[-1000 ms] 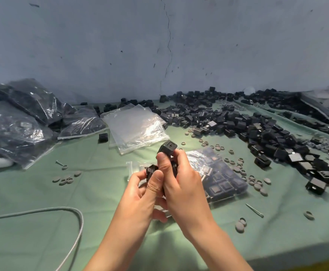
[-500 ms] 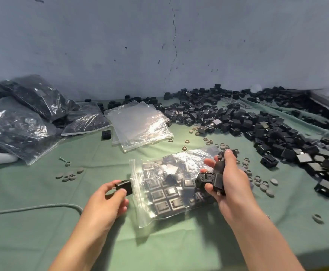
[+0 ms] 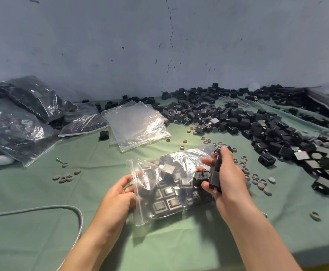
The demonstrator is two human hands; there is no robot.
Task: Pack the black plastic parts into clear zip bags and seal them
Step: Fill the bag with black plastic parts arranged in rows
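A clear zip bag (image 3: 171, 190) half full of black plastic parts lies on the green cloth, its open mouth facing left. My left hand (image 3: 118, 196) holds the bag's mouth edge, with fingertips under the plastic. My right hand (image 3: 228, 180), at the bag's right end, grips several black plastic parts (image 3: 211, 174) stacked in its palm. The black part that was in my left hand is out of sight.
A big heap of loose black parts (image 3: 257, 124) spreads across the right and back. Empty clear bags (image 3: 136, 124) lie behind the hands, filled bags (image 3: 22, 118) at the left. Grey rings (image 3: 257, 181) and discs (image 3: 65, 177) are scattered about; a braided cable (image 3: 61, 209) runs at front left.
My hands moved apart from a joint grip on parts. My left hand carried one black part to the bag's mouth and now holds the bag's edge. The right hand keeps its parts.
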